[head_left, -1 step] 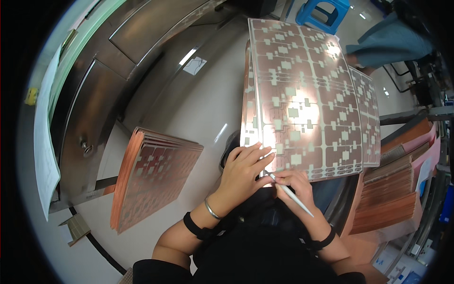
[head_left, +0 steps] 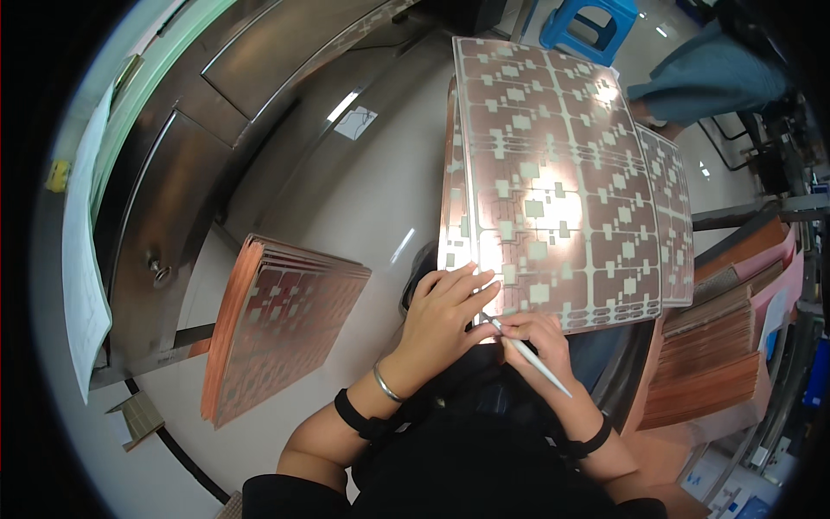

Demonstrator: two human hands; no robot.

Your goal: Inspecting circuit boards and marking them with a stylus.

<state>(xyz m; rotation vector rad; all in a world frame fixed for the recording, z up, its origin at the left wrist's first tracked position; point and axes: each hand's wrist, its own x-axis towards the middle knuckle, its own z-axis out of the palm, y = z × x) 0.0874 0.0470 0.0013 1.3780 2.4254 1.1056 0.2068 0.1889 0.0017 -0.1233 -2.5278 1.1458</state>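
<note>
A large copper-coloured circuit panel [head_left: 615,177] with pale green patches slopes up in front of me, lying over other panels. My left hand [head_left: 450,307] rests with outstretched fingers on its near left corner. Close beside it, my right hand [head_left: 540,337] pinches a slim white-handled tool [head_left: 542,368], much like a craft knife. The tool's dark tip is at the panel's near edge, by my left thumb. Glare washes out part of the panel there, so I cannot tell whether the tip touches it.
A stack of copper panels [head_left: 294,324] stands on the left, by a metal cabinet [head_left: 160,212]. More stacked panels [head_left: 705,372] lie at the right with pink sheets. Beyond the large panel are a blue stool [head_left: 596,26] and a person's blue-green clothing [head_left: 713,78].
</note>
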